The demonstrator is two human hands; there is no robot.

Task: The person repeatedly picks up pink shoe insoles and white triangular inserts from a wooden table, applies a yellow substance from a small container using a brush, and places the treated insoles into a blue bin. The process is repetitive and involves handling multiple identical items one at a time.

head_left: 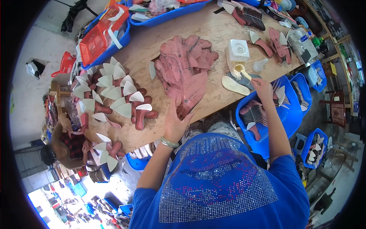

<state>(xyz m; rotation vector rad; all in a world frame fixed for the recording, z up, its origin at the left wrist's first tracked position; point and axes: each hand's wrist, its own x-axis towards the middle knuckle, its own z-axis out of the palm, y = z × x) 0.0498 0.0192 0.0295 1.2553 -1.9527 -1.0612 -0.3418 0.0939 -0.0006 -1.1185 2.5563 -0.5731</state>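
Observation:
My left hand (177, 125) is at the near table edge, fingers and thumb around the narrow end of a reddish shoe insole (195, 89). That insole lies against a loose pile of similar reddish insoles (177, 63). In my right hand (263, 89) is a pale-handled brush (246, 75), its tip down at the mouth of a small cream-coated glue pot (238, 69). A white square container (239, 49) adjoins the pot. Just nearer me rests a cream-coloured sole-shaped piece (235, 85). The brush's bristles are too small to make out.
Reddish insoles with white end pieces (124, 95) overlap at the left. Blue tubs (167, 18) stand at the far side, and a blue bin (272, 143) with insoles is below the right edge. Another person (66, 141) sits at the left. A clear bottle (260, 65) stands beyond my right hand.

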